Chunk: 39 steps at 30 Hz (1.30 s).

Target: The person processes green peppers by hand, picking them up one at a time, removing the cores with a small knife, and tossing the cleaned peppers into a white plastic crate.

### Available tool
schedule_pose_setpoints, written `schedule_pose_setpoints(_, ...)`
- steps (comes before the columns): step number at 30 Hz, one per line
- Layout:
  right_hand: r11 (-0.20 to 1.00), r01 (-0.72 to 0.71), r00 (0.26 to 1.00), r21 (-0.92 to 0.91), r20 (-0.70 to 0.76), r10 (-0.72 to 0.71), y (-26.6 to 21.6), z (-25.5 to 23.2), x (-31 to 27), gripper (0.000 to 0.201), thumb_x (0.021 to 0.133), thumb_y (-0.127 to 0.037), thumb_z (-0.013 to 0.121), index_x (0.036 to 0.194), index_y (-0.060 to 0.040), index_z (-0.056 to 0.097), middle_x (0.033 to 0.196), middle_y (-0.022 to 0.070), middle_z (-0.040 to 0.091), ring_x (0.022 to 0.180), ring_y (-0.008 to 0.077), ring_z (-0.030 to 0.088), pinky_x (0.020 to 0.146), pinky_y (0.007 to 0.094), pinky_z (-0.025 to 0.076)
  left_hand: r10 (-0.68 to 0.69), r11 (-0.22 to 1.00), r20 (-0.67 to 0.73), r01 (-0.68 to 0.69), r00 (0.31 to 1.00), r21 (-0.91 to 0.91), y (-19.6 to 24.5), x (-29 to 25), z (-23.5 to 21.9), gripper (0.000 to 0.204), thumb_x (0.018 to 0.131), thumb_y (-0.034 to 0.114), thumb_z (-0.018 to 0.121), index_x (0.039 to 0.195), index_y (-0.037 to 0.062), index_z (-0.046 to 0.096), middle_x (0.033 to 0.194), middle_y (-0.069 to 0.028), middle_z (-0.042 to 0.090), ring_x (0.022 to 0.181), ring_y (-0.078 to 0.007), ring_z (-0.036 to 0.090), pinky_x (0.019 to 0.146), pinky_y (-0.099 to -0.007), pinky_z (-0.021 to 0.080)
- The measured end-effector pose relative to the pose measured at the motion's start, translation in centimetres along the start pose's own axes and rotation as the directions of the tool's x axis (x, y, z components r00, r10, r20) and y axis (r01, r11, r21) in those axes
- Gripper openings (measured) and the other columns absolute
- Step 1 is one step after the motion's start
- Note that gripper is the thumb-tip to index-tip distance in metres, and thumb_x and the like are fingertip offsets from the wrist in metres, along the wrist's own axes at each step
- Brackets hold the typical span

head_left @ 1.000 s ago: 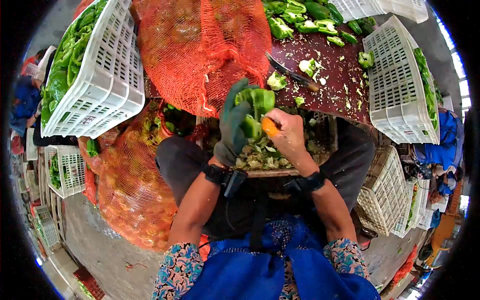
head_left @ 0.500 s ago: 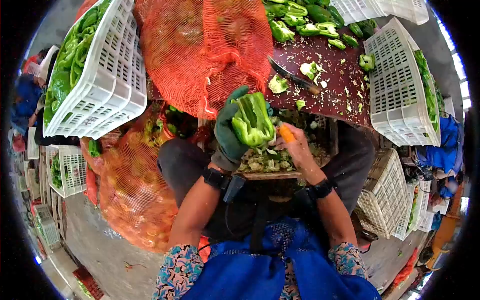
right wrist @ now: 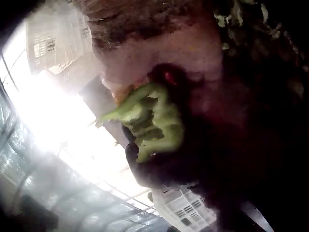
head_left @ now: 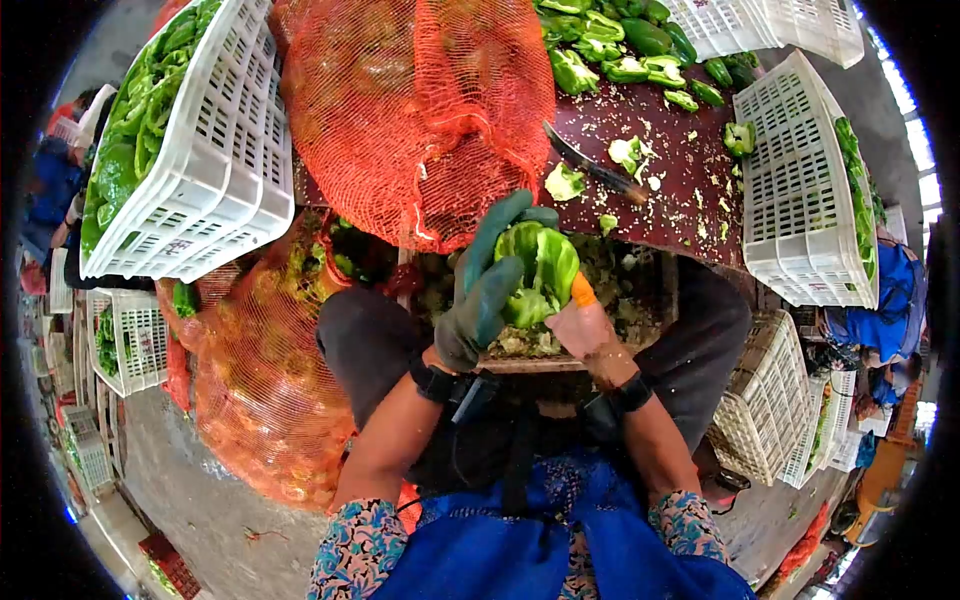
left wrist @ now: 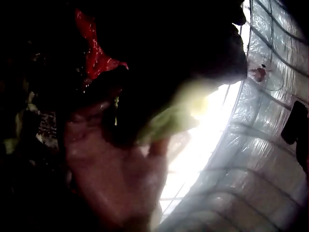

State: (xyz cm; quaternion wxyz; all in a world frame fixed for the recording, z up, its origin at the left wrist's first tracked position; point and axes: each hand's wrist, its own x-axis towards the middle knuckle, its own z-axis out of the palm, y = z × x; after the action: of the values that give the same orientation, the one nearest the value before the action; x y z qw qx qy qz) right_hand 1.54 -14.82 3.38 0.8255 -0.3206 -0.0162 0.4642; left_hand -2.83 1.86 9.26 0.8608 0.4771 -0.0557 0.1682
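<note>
In the head view the gloved left hand (head_left: 483,290) holds an opened green pepper (head_left: 540,268), its fingers round the pepper's left side and top. The bare right hand (head_left: 588,325) touches the pepper's lower right edge, with an orange piece (head_left: 582,290) at its fingers; whether this is a tool or a finger cover I cannot tell. The right wrist view shows the hollow pepper (right wrist: 159,121) between both hands. The left wrist view is dark, with the bare right hand (left wrist: 116,169) beside a blurred green part of the pepper (left wrist: 169,123).
A curved knife (head_left: 595,168) and pepper scraps lie on the dark red board (head_left: 680,215). Cut peppers (head_left: 640,50) are piled behind. A red mesh sack (head_left: 410,120) stands ahead, white crates (head_left: 215,170) on both sides, and a scrap-filled box (head_left: 540,365) below the hands.
The right hand has come back up against the pepper after being apart from it. The left hand has turned the pepper and moved it slightly right.
</note>
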Motion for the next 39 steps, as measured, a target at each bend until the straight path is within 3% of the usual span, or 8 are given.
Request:
schedule_pose_setpoints(6,0.965,0.016,0.996,0.261,0.082,-0.039,0.0,2.3,-0.2,0.061,0.096,-0.034,0.06,0.149,-0.0137,0.035,0.149,0.004,0.043,0.133,0.026,0.045,0.111,0.0454,0.037,0.053,0.949,0.018,-0.056,0.998,0.31,-1.4,-0.1,-1.8,0.062,0.099,0.042,0.043,0.144,-0.0001,0.038,0.13,-0.0141,0.057,0.115,-0.0206,0.056,0.102,-0.0383,0.043)
schedule_pose_setpoints(8,0.968,0.158,0.988,-0.195,0.031,-0.154,-1.3,2.9,0.0,0.069,0.09,-0.028,0.067,0.146,-0.009,0.031,0.142,0.0071,0.046,0.129,0.0248,0.048,0.107,0.0414,0.04,-0.014,0.983,-0.085,0.029,0.996,0.179,-2.0,0.1,-1.4,0.059,0.1,0.042,0.042,0.144,0.0016,0.039,0.132,-0.0131,0.056,0.115,-0.0207,0.056,0.101,-0.0379,0.044)
schedule_pose_setpoints(11,0.457,0.377,0.878,-0.806,0.154,-0.453,-3.1,6.0,0.1,0.071,0.079,-0.019,0.078,0.135,-0.0033,0.038,0.13,0.0126,0.051,0.119,0.0233,0.052,0.1,0.0373,0.043,-0.155,0.987,-0.212,0.14,0.965,-0.084,-0.9,0.5,-0.5,0.054,0.102,0.04,0.039,0.143,0.0045,0.04,0.138,-0.0143,0.052,0.118,-0.0246,0.056,0.101,-0.0402,0.047)
schedule_pose_setpoints(12,0.496,0.484,0.827,-0.721,0.193,-0.527,-2.7,6.3,0.6,0.07,0.075,-0.017,0.081,0.131,-0.0018,0.042,0.127,0.0143,0.053,0.116,0.0254,0.055,0.099,0.0364,0.045,-0.18,0.964,-0.201,0.131,0.963,-0.232,-1.0,0.6,-0.8,0.056,0.102,0.043,0.039,0.144,0.0047,0.04,0.138,-0.0147,0.051,0.12,-0.025,0.054,0.103,-0.0403,0.045)
schedule_pose_setpoints(15,0.095,0.513,0.704,-0.853,0.354,-0.615,-3.5,6.8,0.7,0.07,0.071,-0.017,0.084,0.127,-0.0021,0.045,0.124,0.018,0.054,0.113,0.031,0.057,0.096,0.0392,0.047,-0.291,0.762,-0.159,0.128,0.943,-0.634,-1.5,0.7,-1.3,0.06,0.1,0.047,0.041,0.144,0.0055,0.041,0.139,-0.0177,0.05,0.129,-0.0293,0.048,0.11,-0.0446,0.038)
schedule_pose_setpoints(20,-0.29,0.479,0.582,-0.828,0.547,-0.601,-4.2,8.0,0.5,0.071,0.065,-0.01,0.087,0.123,-0.003,0.047,0.122,0.0218,0.055,0.111,0.038,0.058,0.093,0.0428,0.05,-0.341,0.639,-0.131,0.127,0.931,-0.759,-3.1,0.8,-2.3,0.06,0.1,0.046,0.039,0.143,0.0049,0.041,0.144,-0.0197,0.046,0.132,-0.0346,0.045,0.112,-0.0496,0.035)
schedule_pose_setpoints(36,-0.574,0.394,0.405,-0.718,0.696,-0.593,-5.9,8.2,-1.6,0.061,0.062,-0.005,0.086,0.112,-0.0054,0.052,0.121,0.0198,0.052,0.109,0.0404,0.055,0.092,0.0483,0.048,-0.396,0.626,-0.061,0.221,0.916,-0.748,-3.8,0.8,-1.6,0.055,0.098,0.047,0.044,0.137,0.0093,0.05,0.141,-0.017,0.051,0.128,-0.0352,0.049,0.108,-0.0517,0.038)
schedule_pose_setpoints(39,-0.461,0.393,0.409,-0.796,0.6,-0.687,-5.4,8.4,-2.0,0.061,0.065,-0.016,0.087,0.113,-0.0031,0.052,0.12,0.0199,0.052,0.109,0.0405,0.054,0.093,0.048,0.047,-0.404,0.582,-0.101,0.171,0.909,-0.795,-3.2,0.8,-1.4,0.055,0.098,0.048,0.047,0.135,0.0069,0.051,0.132,-0.0166,0.057,0.119,-0.031,0.055,0.101,-0.0456,0.043)
